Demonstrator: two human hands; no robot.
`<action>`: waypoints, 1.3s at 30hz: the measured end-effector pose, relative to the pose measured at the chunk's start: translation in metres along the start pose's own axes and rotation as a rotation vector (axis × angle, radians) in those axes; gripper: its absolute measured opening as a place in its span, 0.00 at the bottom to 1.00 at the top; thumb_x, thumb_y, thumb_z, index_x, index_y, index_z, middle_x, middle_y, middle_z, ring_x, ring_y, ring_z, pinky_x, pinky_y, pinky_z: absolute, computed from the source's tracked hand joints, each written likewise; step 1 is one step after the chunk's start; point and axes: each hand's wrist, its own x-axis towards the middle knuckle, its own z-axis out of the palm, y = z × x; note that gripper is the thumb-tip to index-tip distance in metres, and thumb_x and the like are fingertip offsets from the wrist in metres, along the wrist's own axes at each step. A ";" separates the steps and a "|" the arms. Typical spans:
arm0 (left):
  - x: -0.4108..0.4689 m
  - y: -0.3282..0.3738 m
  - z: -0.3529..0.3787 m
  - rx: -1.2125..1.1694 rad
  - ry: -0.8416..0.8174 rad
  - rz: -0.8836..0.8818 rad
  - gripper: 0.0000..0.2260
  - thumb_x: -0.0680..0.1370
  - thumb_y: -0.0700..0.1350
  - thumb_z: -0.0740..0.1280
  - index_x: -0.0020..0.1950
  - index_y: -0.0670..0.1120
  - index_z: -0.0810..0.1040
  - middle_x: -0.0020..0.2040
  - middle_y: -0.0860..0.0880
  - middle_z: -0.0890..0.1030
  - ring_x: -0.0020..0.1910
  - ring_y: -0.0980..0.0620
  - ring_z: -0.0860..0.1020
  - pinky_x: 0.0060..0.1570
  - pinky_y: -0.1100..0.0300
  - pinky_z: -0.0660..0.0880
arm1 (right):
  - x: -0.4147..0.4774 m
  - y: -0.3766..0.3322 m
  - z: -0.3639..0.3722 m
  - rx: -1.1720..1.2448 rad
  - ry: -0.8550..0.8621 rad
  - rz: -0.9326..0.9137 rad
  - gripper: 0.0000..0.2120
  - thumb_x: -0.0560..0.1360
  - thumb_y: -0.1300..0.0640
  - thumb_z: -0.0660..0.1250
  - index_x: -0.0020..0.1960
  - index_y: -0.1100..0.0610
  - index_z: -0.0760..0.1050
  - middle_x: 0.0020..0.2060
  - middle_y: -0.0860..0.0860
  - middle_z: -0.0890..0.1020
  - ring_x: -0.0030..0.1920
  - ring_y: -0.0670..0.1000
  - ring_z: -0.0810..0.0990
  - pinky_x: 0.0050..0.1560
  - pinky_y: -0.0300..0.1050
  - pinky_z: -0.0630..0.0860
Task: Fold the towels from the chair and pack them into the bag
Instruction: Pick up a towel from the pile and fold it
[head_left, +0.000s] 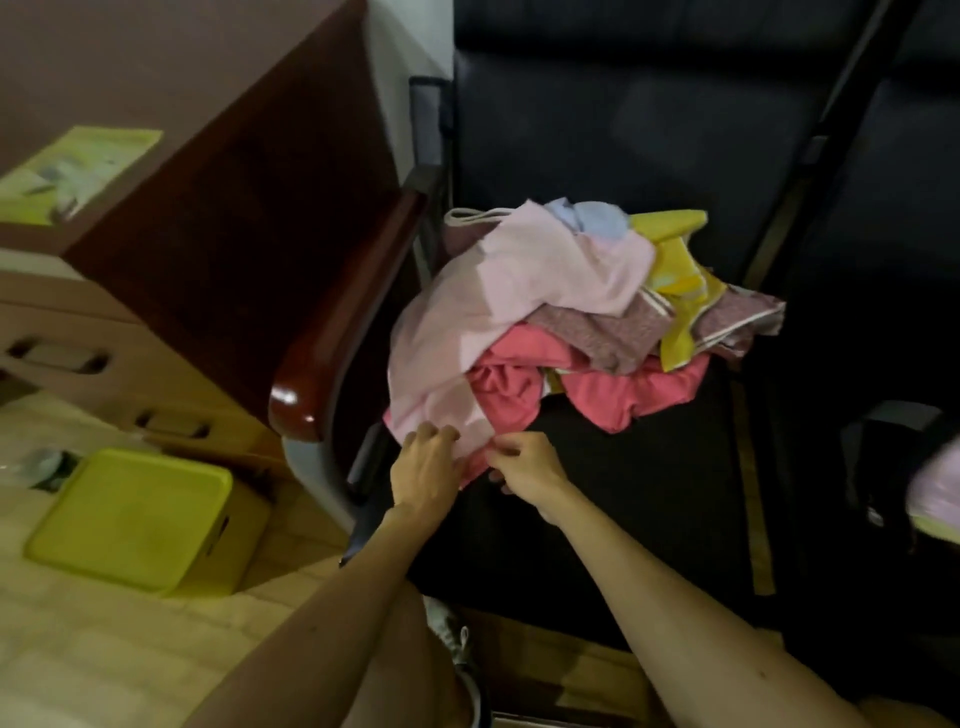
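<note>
A loose heap of towels lies on the black chair seat (649, 499). On top is a pale pink towel (519, 291), with a coral pink towel (623, 395), a mauve towel (597, 332), a yellow towel (675, 270) and a light blue towel (592, 218) under and behind it. My left hand (426, 467) and my right hand (524, 467) are side by side at the heap's near edge. Each pinches the lower edge of the pale pink towel. A dark bag (883, 467) stands at the right edge, with a pink cloth (940, 493) over it.
The chair's red-brown wooden armrest (332, 332) runs along the left of the seat. Beyond it is a wooden desk (156, 291) with drawers. A yellow-green plastic lid or stool (130, 519) sits on the tiled floor at lower left. My shoe (457, 639) shows below the seat.
</note>
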 end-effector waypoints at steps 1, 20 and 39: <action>0.005 -0.004 0.002 0.045 -0.015 0.013 0.15 0.78 0.45 0.66 0.64 0.48 0.77 0.61 0.46 0.75 0.60 0.43 0.75 0.48 0.49 0.76 | 0.013 0.000 0.007 -0.028 0.002 0.015 0.13 0.72 0.54 0.68 0.56 0.50 0.82 0.47 0.51 0.85 0.47 0.53 0.85 0.49 0.55 0.83; -0.003 0.045 -0.063 -0.357 0.393 0.357 0.20 0.76 0.61 0.63 0.57 0.46 0.76 0.49 0.49 0.77 0.46 0.50 0.75 0.45 0.55 0.73 | -0.029 -0.111 -0.049 0.077 0.030 -0.164 0.10 0.72 0.56 0.66 0.34 0.56 0.79 0.32 0.46 0.83 0.34 0.42 0.81 0.34 0.36 0.72; -0.121 0.221 -0.383 -0.541 0.806 0.867 0.12 0.78 0.47 0.71 0.57 0.46 0.72 0.37 0.54 0.74 0.31 0.57 0.72 0.33 0.71 0.67 | -0.308 -0.324 -0.229 -0.133 0.611 -0.899 0.07 0.79 0.56 0.62 0.48 0.58 0.77 0.44 0.48 0.79 0.43 0.45 0.77 0.41 0.40 0.75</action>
